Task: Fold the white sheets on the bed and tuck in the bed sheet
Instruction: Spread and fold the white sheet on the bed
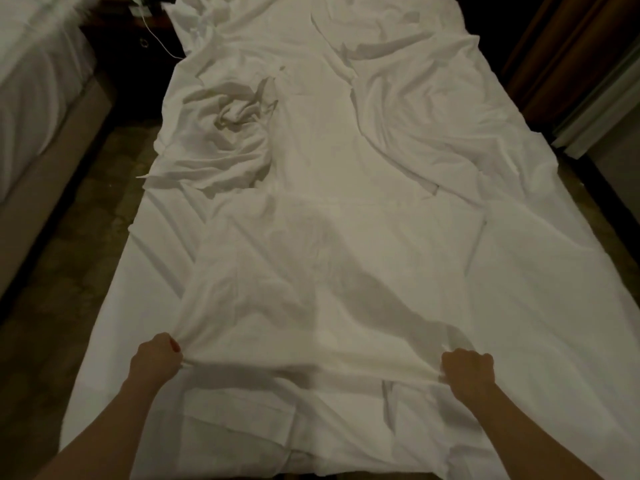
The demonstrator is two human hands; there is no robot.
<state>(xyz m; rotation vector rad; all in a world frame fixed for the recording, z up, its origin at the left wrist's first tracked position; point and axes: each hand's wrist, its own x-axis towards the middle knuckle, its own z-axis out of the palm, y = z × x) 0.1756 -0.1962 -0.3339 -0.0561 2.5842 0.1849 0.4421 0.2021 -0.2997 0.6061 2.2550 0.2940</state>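
Observation:
A long white sheet (pixel 311 258) lies stretched down the middle of the bed, its near edge raised off the mattress. My left hand (pixel 157 356) grips that edge at the left corner, and my right hand (pixel 467 370) grips it at the right corner. Under it the white bed sheet (pixel 540 306) covers the mattress and hangs loose over the sides. A crumpled bunch of white cloth (pixel 225 140) sits on the left half of the bed, farther up. More rumpled white sheet (pixel 415 109) lies at the far right.
A second bed with white bedding (pixel 38 91) stands to the left across a patterned floor strip (pixel 79 237). A dark nightstand with a white cable (pixel 157 36) is at the far left head end. Brown curtains (pixel 568 46) hang at the right.

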